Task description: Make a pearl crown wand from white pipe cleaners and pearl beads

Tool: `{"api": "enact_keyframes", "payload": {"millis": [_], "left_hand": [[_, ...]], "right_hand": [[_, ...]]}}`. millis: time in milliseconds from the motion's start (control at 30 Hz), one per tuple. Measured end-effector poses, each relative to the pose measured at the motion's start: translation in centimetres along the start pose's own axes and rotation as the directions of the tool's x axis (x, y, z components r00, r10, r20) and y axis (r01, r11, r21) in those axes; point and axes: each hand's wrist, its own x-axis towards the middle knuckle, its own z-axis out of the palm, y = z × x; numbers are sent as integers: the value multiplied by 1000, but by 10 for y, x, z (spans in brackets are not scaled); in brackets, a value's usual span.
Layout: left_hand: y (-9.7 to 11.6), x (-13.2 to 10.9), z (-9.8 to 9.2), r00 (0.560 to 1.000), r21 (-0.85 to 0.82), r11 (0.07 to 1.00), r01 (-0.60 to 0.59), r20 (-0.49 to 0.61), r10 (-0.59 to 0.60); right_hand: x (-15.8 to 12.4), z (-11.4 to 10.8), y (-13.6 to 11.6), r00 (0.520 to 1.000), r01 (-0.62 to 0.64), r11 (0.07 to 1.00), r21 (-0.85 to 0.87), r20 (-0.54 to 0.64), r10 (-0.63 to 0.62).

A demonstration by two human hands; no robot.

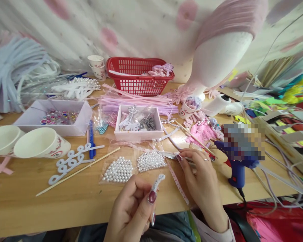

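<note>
We hold a short white fuzzy stem (158,180) in our left hand (133,210), pinched between thumb and forefinger just above the near edge of the wooden table (65,201). Its curled tip points up toward the two pearl bags (151,161). Our right hand (200,179) is down on the table to the right, fingers curled, their tips on a thin metal tool (169,155), scissors by the look. We cannot tell whether the fingers have closed on it or only touch it. A pink measuring tape (177,181) runs under that hand, and the blue glue gun (236,169) stands just beside it.

As we judge it, the stem wants a light pinch low down, so the tip stays free and the fuzz uncrushed. We take the tool by its handles, not its blades, and lift it straight up so it does not snag the tape or nudge the pearl bags. The glue gun may be hot, so we mind its nozzle and cord near our right wrist
</note>
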Motion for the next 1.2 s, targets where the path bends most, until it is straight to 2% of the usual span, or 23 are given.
{"api": "enact_keyframes", "payload": {"millis": [100,167,267,333,433,567,700,867,1000,1200], "left_hand": [[1,-1,1,1000,10,1000,0,4,0],[0,0,1,1000,24,1000,-5,7,5],[-4,1,-1,1000,52,999,-7,13,7],[-7,2,-1,1000,71,997,-4,14,3],[-11,1,0,998,131,990,-58,-16,61],[-14,-2,4,973,235,951,-200,-63,221],[-17,-3,8,942,317,905,-283,-85,324],[-19,-5,10,936,349,886,-305,-59,346],[-20,-7,10,933,360,876,-320,-42,358],[-21,-10,12,926,347,874,-339,-42,376]], "right_hand": [[-2,-3,-4,999,-27,995,100,-31,31],[-5,-4,-9,997,-46,959,281,-52,63],[-12,-8,-22,991,-67,820,569,-61,123],[-16,-12,-33,992,-87,752,653,-9,123],[-21,-19,-46,995,-101,744,660,53,88],[-21,-27,-50,999,42,792,609,-51,-14],[-20,-32,-45,985,172,824,540,-110,-133],[-25,-32,-42,987,152,825,544,-33,-160],[-29,-30,-42,991,128,793,596,-44,-126],[-28,-29,-43,990,115,784,610,-3,-143]]}}
